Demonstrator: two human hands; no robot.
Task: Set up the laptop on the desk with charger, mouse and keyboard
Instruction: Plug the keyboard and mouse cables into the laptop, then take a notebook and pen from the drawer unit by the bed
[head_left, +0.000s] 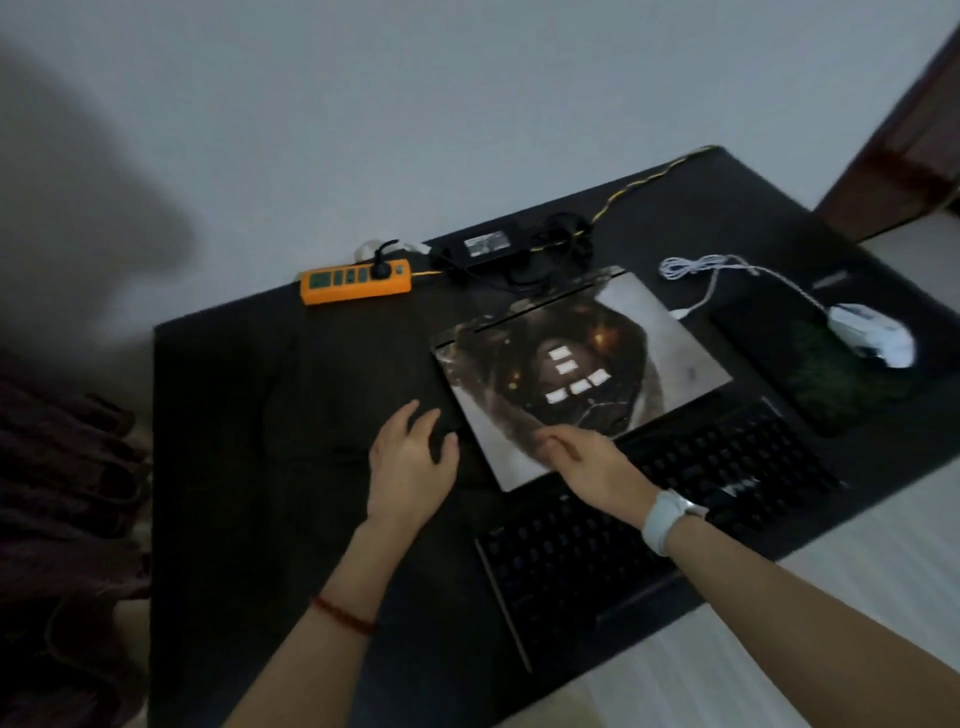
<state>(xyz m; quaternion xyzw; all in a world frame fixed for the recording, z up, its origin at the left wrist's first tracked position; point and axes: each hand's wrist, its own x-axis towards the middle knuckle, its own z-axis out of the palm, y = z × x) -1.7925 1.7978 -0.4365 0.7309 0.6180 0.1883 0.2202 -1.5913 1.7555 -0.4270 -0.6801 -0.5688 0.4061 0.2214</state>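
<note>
At 6 o'clock edge of laptop (582, 374) | right hand (587, 457), left hand (410, 462) spread, holding nothing | I would lift lid slowly, steadying base.

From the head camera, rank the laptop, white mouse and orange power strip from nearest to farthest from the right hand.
1. Laptop: closed, right at the right hand's fingertips.
2. White mouse: on the pad, far right.
3. Orange power strip: back left, by the wall.

The last two are fairly close.
</note>
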